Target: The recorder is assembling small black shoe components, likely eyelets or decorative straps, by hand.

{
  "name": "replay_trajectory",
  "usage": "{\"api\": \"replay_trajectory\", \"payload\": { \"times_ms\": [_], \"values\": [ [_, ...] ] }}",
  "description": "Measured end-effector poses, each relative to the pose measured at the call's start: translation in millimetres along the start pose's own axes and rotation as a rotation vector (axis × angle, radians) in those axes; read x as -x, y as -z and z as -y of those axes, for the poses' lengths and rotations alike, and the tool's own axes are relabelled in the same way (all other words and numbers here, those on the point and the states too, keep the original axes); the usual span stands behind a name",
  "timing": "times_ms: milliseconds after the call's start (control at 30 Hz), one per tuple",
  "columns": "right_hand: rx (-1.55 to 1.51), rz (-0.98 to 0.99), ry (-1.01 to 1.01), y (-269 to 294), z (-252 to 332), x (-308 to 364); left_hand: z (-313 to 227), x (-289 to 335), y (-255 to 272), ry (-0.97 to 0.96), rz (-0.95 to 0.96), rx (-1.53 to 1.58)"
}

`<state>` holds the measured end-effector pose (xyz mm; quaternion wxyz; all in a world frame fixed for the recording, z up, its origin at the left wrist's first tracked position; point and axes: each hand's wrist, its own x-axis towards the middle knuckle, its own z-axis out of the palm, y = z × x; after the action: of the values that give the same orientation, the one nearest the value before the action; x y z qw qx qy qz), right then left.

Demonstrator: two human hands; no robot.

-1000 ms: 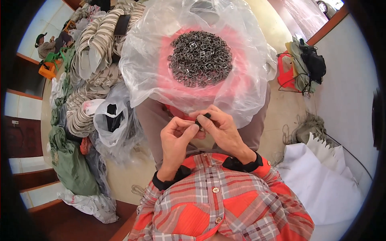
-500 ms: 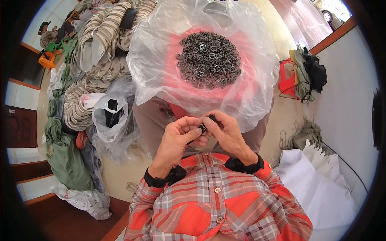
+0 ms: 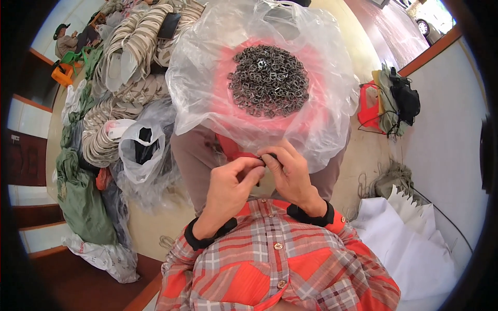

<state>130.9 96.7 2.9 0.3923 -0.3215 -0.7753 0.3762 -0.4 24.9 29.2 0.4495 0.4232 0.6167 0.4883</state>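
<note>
A small black strap (image 3: 265, 156) is pinched between both hands in front of my lap, mostly covered by the fingers. My left hand (image 3: 228, 186) is closed on one end with thumb and forefinger. My right hand (image 3: 291, 173) is closed on the other side of it, fingertips almost touching those of the left. Just beyond the hands, a heap of small dark metal buckles (image 3: 268, 80) lies on a clear plastic sheet (image 3: 194, 98) spread over a red support.
To the left are stacks of beige shoe parts (image 3: 101, 129), a clear plastic bag (image 3: 127, 160) with black pieces inside, and a green sack (image 3: 85, 197). White cloth (image 3: 399, 249) lies at the right, below a red stool (image 3: 368, 106) holding bags. A person (image 3: 67, 44) sits far left.
Both hands have turned so their backs face up more, and the fingertips have closed together over the strap. The metal piece visible on it earlier is hidden now.
</note>
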Motion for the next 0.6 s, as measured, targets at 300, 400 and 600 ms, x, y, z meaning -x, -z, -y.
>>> {"api": "replay_trajectory", "payload": {
  "times_ms": [300, 400, 600],
  "values": [
    [-0.118, 0.08, 0.068, 13, 6, 2, 6, -13, 6, 0.208, 0.268, 0.271],
    [-0.142, 0.136, 0.033, 18, 8, 0, 5, -13, 4, 0.216, 0.275, 0.262],
    [-0.447, 0.164, -0.355, 14, 1, 4, -1, -13, 6, 0.254, 0.306, 0.094]
  ]
}}
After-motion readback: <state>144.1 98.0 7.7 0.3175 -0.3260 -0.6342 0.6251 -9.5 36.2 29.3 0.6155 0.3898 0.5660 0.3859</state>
